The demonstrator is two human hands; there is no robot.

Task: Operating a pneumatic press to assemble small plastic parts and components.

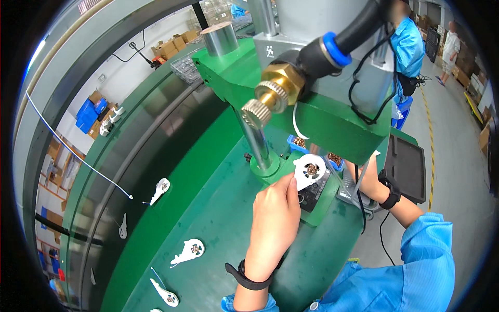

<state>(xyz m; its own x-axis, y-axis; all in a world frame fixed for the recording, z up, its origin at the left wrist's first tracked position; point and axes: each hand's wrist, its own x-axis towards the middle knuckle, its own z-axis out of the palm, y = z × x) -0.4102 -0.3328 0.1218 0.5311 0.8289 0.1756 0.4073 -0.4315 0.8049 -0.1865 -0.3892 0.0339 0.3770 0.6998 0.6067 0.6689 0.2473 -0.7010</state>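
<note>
My left hand (273, 216) pinches a white plastic part (301, 179) between thumb and fingers. The part has a round head with a copper-coloured metal piece at its centre. It is over a black block (312, 198) on the green base of a bench press (332, 138). Beyond the press, my right hand (369, 177) reaches in from the right, close to a small blue bin (339, 167) of copper-coloured pieces. The press head and a guard hide its fingers. A second blue bin (294, 147) of such pieces stands behind the held part.
Similar white parts (191, 250) lie on the green bench to the left, others on the green conveyor belt (179, 179). A steel column (253, 136) and a brass valve (280, 86) rise in front. A black tray (407, 166) sits at right; a person in blue (409, 47) stands beyond.
</note>
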